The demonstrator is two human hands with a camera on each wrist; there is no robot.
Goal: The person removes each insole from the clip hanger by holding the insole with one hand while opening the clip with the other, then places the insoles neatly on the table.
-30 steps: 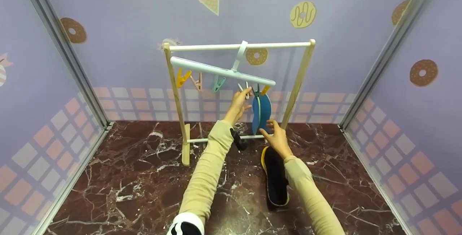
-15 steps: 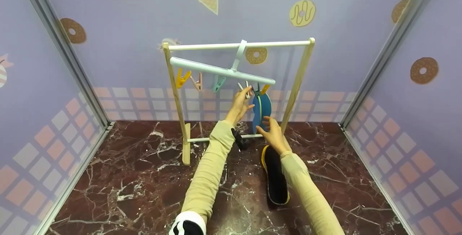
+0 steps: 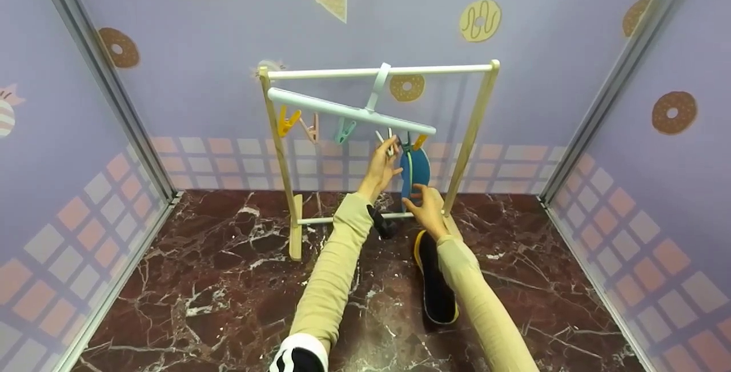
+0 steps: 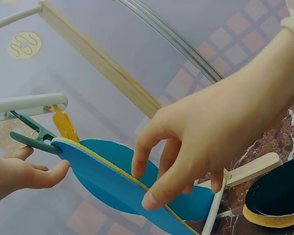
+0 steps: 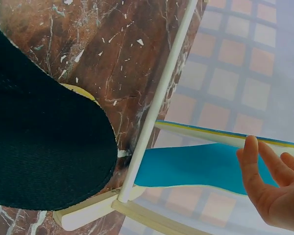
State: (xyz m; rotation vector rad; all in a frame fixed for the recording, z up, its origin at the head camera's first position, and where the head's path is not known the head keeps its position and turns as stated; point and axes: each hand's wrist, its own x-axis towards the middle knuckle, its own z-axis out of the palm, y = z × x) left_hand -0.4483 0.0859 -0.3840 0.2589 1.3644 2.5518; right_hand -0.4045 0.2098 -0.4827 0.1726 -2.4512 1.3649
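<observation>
Moved the right hand (image 3: pixel 429 211) leftward over the past second — thumb and fingers apart, beside the blue insoles (image 3: pixel 421 167) under the right end of the hanger (image 3: pixel 354 113). Reaching farther with the left hand (image 3: pixel 381 163), below the hanger, beside the green clip (image 4: pixel 36 142) — cannot tell its grip.

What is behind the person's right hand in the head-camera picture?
Behind the right hand, part of a hanging blue insole and the white lower rail show. The parts directly behind the hand are covered.

The left hand (image 3: pixel 377 167) reaches higher than the loosely curved right hand (image 3: pixel 428 210).
</observation>
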